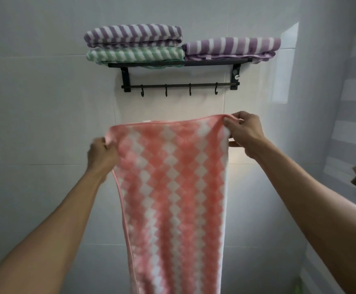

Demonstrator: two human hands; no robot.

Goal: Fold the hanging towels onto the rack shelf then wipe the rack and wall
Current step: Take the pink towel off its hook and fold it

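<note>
Head view: left hand [101, 151] and right hand [243, 132] each pinch a top corner of the pink towel [172, 187], which hangs below the fingers

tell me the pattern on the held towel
Pink and white zigzag stripes running lengthwise on the towel, seen in the head view.

I count four towels: one pink-and-white towel [172, 187] at six o'clock, pinched by both my hands, my left hand [100, 150] and my right hand [243, 132], and three folded on the one black rack [179, 64] at twelve o'clock, two purple striped towels [133, 36] [232, 47] and one green striped towel [134, 55]. Four hooks [166, 92] hang from its single bar.
</note>
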